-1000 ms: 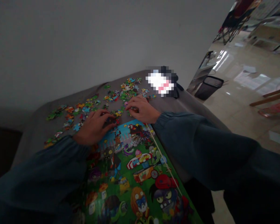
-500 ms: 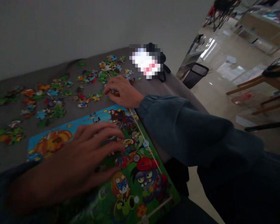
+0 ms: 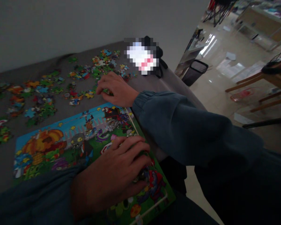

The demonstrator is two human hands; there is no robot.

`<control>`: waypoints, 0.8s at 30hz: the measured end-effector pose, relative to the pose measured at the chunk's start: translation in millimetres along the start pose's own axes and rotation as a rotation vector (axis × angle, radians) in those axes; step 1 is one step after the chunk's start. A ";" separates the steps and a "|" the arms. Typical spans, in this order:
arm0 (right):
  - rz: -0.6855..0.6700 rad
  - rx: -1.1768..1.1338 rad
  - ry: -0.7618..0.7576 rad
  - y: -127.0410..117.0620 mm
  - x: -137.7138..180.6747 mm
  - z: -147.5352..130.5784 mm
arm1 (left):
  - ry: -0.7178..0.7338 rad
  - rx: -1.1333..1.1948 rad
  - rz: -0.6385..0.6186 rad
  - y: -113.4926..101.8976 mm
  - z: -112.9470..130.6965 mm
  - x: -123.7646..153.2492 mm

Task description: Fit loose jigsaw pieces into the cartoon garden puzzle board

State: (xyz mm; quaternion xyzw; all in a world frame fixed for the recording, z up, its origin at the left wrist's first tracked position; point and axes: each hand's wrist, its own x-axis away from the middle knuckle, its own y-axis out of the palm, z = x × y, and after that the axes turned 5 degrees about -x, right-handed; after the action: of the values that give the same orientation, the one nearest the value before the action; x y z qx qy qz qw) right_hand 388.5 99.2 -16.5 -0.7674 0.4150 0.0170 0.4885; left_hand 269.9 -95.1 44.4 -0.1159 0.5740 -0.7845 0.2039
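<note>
A colourful cartoon puzzle board (image 3: pixel 43 140) with a raised thin frame strip lies along the near edge of the grey-covered surface. Over its right half is my left hand (image 3: pixel 117 172), palm down, fingers apart and bent toward the printed picture; nothing shows in its grasp. My right hand (image 3: pixel 118 89) rests just beyond the board's top right corner, loosely curved with a gap between thumb and fingers. Loose jigsaw pieces (image 3: pixel 101 64) lie around its fingertips, and some show through that gap. What lies right under both palms is hidden.
More jigsaw pieces (image 3: pixel 43 103) are scattered over the grey cloth (image 3: pixel 67 70) to the left. A blurred-out bright screen (image 3: pixel 140 57) stands at the back right. Past the surface's right edge are a dark bin (image 3: pixel 196 72) and a wooden chair (image 3: pixel 269 78) on a glossy floor.
My left hand has moved right across the board, uncovering more of the picture on the left. My right hand keeps nearly the same place by the pieces; the view has shifted slightly.
</note>
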 end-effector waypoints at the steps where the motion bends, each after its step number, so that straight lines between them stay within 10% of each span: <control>1: 0.002 -0.008 -0.006 1.3 0.1 1.0 | 0.005 0.016 -0.015 0.2 0.3 0.0; 24: -0.041 0.041 -0.015 0.2 -1.1 0.4 | 0.070 0.062 -0.069 3.4 2.7 -6.2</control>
State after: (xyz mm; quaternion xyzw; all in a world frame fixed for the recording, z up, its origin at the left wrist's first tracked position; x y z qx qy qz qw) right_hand 387.8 100.2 -16.3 -0.7654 0.3958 0.0042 0.5075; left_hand 277.2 -95.5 42.4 -0.1019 0.5519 -0.8120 0.1602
